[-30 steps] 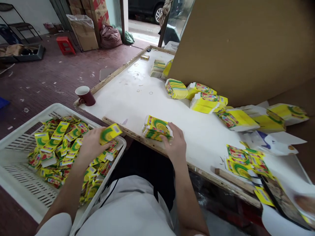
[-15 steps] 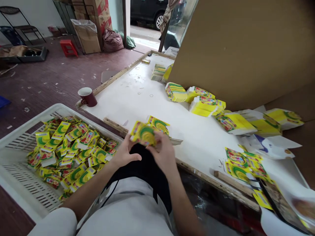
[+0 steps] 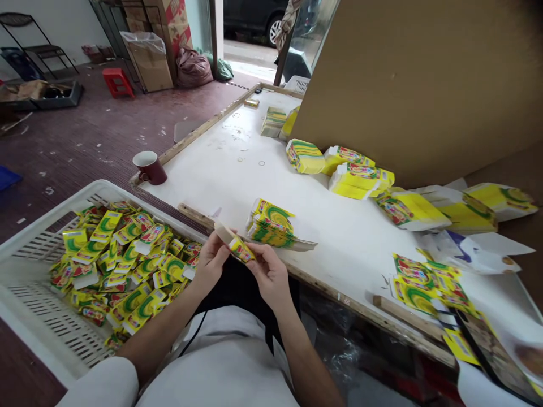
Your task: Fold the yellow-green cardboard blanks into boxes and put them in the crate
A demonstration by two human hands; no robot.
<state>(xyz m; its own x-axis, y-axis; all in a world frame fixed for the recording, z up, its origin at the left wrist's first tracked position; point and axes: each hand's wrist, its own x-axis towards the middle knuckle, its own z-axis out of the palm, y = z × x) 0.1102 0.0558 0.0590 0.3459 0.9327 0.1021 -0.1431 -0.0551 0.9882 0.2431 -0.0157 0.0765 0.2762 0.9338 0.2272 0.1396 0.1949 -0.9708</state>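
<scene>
Between my two hands, over the table's front edge, is a small yellow printed carton, turned so that a pale side faces up. My left hand grips its left end and my right hand pinches its right end. Just beyond my fingers, a stack of flat yellow-and-green cartons lies on the white tabletop. To the left of my left arm, a white plastic basket holds a heap of similar small yellow cartons.
A maroon mug stands at the table's left corner. Bundles of yellow cartons line a tall cardboard sheet. Loose flat cartons and a wooden strip lie at right. A red stool is on the floor.
The carton in my hands has been turned from its broad printed face to a narrow edge-up position. My hands have dropped slightly, showing more of the stack behind.
</scene>
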